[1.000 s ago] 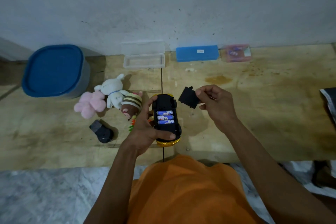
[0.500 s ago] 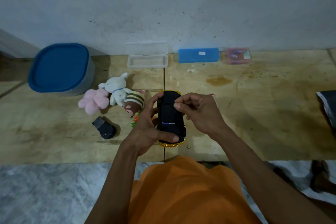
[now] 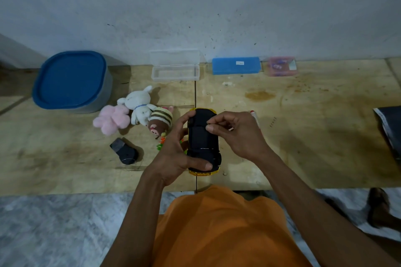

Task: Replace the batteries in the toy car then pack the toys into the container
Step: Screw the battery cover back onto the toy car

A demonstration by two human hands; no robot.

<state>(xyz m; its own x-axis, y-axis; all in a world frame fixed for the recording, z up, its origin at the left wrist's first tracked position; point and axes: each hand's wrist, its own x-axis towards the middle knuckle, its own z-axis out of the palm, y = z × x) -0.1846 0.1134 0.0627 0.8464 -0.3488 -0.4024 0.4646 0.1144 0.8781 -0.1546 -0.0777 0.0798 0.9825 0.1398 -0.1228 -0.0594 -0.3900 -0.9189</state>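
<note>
Left hand [image 3: 173,158] gripped the toy car [image 3: 202,143] at frame centre, thumb across its near end, fingers curled round the far left side. Right hand [image 3: 236,134] had curled fingers, with thumb and fingertips pressed onto the car's upper middle. Car was held underside up above the wooden board [image 3: 303,136]: flat black underside, battery cover [image 3: 198,135] seated in place with a thin pale seam along its near edge, yellow body showing at both ends. Left of the car lay a striped plush [image 3: 161,119], a white rabbit plush [image 3: 138,104] and a pink plush [image 3: 111,119], touching one another; a black remote [image 3: 124,151] lay nearer the viewer. Blue-lidded container [image 3: 71,80] stood upper left, lid on. A clear open case [image 3: 175,69], a blue case [image 3: 236,65] and a pink packet [image 3: 280,66] sat along the wall.
</note>
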